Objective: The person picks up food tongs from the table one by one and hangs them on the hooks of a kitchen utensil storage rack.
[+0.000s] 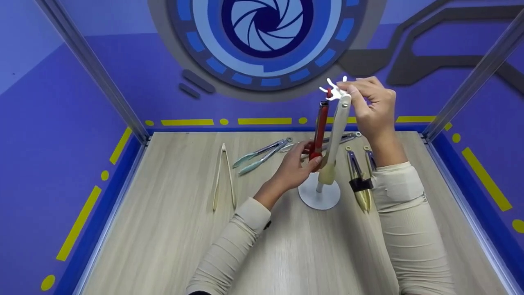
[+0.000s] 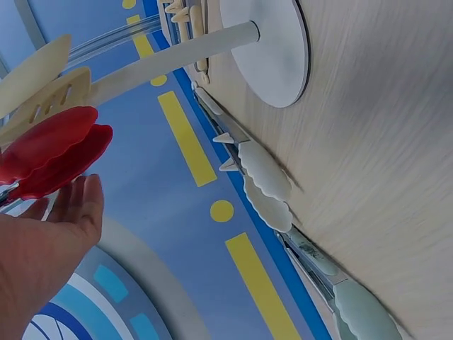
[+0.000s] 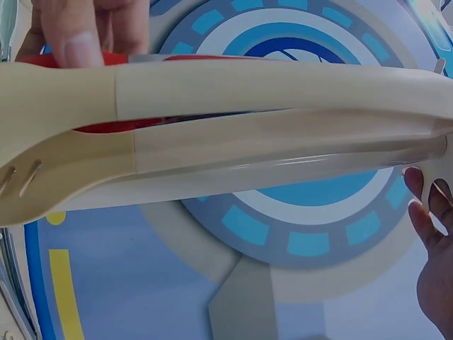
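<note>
A white utensil stand with a round base and a pronged hook rack stands on the table. My right hand pinches the rack at its top. Red tongs hang upright at the rack's left side. Around their lower end my left hand has its thumb and fingers; in the left wrist view the fingers lie by the scalloped red heads. Beige tongs hang beside them, with one slotted head showing in the right wrist view. How the right fingers meet the rack is partly hidden.
Light wooden tongs lie left on the table, and teal-tipped tongs lie behind them. Gold tongs with a black band lie to the right. White-headed tongs lie at the back edge, near the blue wall.
</note>
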A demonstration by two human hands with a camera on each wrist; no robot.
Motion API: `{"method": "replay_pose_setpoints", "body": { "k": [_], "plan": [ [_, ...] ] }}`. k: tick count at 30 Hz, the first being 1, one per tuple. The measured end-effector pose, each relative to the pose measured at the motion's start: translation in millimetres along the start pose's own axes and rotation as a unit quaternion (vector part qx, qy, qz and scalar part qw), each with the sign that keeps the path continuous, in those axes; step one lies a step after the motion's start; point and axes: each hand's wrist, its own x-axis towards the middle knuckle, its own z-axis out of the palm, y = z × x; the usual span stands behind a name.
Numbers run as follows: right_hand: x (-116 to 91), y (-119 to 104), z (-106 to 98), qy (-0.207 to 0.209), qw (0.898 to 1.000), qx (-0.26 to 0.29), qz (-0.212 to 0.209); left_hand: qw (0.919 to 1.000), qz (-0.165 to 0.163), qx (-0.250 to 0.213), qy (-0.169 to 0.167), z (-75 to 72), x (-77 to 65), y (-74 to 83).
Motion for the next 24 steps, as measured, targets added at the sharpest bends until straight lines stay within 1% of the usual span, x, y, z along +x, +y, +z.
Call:
{"method": "replay_pose_setpoints", "body": {
  "k": [5, 9, 12, 16, 18, 20, 22, 24],
  "plan": [
    [1, -1, 0, -0.001, 1.0, 0.005, -0.011, 0.9998, 0.011, -0.008, 0.013, -4.7, -4.6, -2.8],
    [1, -3, 0, 0.0, 1.0, 0.004, -0.009, 0.9995, 0.009, 0.006, 0.029, -12.9, -13.9, -10.0],
    [1, -2, -1, 0.001, 1.0, 0.006, -0.015, 0.9984, 0.006, 0.018, 0.053, -20.4, -23.0, -21.4],
    [1, -1, -1, -0.003, 1.0, 0.008, -0.02, 0.9947, -0.001, 0.023, 0.1, -33.5, -37.4, -43.0],
    [1, -1, 0, -0.004, 1.0, 0.008, -0.015, 0.9905, -0.019, 0.037, 0.131, -42.1, -45.0, -54.6],
    [1, 0, 0, -0.002, 1.0, 0.009, -0.009, 0.9836, -0.045, 0.057, 0.165, -51.8, -52.5, -66.5],
    [0, 0, 0, 0.001, 1.0, 0.011, -0.006, 0.9734, -0.084, 0.085, 0.195, -62.6, -60.3, -78.4],
    [0, 0, 0, 0.002, 1.0, 0.012, -0.006, 0.9603, -0.127, 0.112, 0.222, -73.9, -68.2, -91.0]
  ]
}}
